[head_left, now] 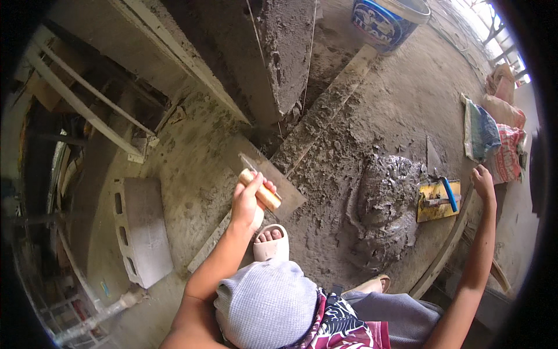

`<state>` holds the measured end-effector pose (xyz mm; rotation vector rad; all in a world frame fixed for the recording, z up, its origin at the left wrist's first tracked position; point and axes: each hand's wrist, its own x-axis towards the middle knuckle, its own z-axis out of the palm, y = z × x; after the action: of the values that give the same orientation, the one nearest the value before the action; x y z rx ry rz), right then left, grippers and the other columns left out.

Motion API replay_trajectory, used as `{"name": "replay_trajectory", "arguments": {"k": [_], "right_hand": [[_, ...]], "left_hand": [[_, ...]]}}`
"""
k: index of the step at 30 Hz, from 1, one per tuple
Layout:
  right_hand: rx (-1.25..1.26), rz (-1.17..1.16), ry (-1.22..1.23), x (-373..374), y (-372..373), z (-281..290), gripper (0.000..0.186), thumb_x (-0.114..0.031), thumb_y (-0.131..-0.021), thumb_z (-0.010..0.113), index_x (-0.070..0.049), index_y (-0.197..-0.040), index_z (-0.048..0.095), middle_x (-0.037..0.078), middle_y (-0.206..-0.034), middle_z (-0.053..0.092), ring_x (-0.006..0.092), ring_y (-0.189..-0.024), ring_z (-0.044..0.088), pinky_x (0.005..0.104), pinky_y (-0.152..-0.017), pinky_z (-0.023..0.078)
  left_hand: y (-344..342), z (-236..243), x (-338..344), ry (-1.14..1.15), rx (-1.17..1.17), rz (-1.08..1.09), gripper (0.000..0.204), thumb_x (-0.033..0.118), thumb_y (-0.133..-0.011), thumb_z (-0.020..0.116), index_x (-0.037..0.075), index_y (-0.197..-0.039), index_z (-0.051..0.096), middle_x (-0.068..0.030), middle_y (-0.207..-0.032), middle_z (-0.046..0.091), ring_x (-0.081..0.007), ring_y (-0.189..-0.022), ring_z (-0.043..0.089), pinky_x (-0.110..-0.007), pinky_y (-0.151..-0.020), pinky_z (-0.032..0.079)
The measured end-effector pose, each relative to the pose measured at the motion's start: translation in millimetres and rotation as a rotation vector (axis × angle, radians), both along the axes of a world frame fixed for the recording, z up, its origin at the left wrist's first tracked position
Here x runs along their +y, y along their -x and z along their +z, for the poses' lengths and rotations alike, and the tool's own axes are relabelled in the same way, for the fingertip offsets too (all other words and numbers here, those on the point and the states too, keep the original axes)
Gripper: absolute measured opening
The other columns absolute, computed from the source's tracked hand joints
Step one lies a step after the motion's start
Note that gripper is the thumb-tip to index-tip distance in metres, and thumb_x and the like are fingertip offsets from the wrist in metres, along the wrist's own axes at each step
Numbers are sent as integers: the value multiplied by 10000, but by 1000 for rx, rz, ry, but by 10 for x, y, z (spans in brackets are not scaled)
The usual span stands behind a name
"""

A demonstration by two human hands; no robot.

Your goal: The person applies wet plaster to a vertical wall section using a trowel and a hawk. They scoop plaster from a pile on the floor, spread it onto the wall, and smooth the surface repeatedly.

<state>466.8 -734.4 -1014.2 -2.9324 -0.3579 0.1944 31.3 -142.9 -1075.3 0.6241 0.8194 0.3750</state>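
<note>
The left hand (249, 200) was closed around the wooden handle of a trowel (273, 183), its fingers clamped on the grip, with the flat grey blade reaching away over the dusty floor (197, 168). The trowel sat just left of the heap of wet mortar (386, 209) (a dark, lumpy mound on the floor). The right hand (482, 179) hung to the right of the mortar with its fingers loosely together, holding nothing, near a yellow float with a blue handle (439, 200) that lay at the mortar's right edge. A long plank (331, 104) ran away from the mortar toward a blue and white bucket (386, 20). A grey hollow block (142, 230) lay well to the left of the mortar, and filled sacks (494, 136) lay beyond its right side.
</note>
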Motion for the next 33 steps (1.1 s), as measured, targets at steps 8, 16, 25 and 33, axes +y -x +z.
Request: {"name": "replay_trajectory", "arguments": {"k": [8, 16, 25, 33], "right_hand": [[461, -528, -614, -1395, -454, -842, 362, -431, -960, 487, -81, -996, 571, 59, -811, 590, 183, -579, 548, 376, -519, 423], [607, -578, -547, -404, -467, -1254, 381, -524, -927, 526, -170, -1055, 584, -1, -897, 586, 157, -672, 549, 436, -699, 428], [560, -543, -515, -214, -241, -965, 415, -535, -938, 501, -152, -1073, 588, 28, -973, 606, 158, -692, 554, 371, -647, 431], [596, -615, -500, -495, -108, -904, 420, -518, -956, 483, -144, -1118, 587, 32, -948, 610, 168, -657, 567, 377, -639, 419]], "left_hand": [[-209, -20, 66, -358, 204, -53, 186, 187, -923, 655, 94, -922, 494, -35, -723, 549, -148, -581, 571, -292, -511, 495], [204, 147, 49, -160, 324, 88, 113, 154, -946, 510, 58, -999, 487, -87, -819, 578, -210, -738, 609, -394, -677, 549], [-378, -85, 180, -108, 168, -35, 166, 194, -967, 559, 64, -1005, 462, -92, -860, 579, -227, -744, 612, -433, -730, 568], [-680, 73, 21, -306, 171, -56, 245, 247, -971, 586, 23, -999, 492, -111, -879, 608, -250, -780, 666, -423, -713, 609]]}}
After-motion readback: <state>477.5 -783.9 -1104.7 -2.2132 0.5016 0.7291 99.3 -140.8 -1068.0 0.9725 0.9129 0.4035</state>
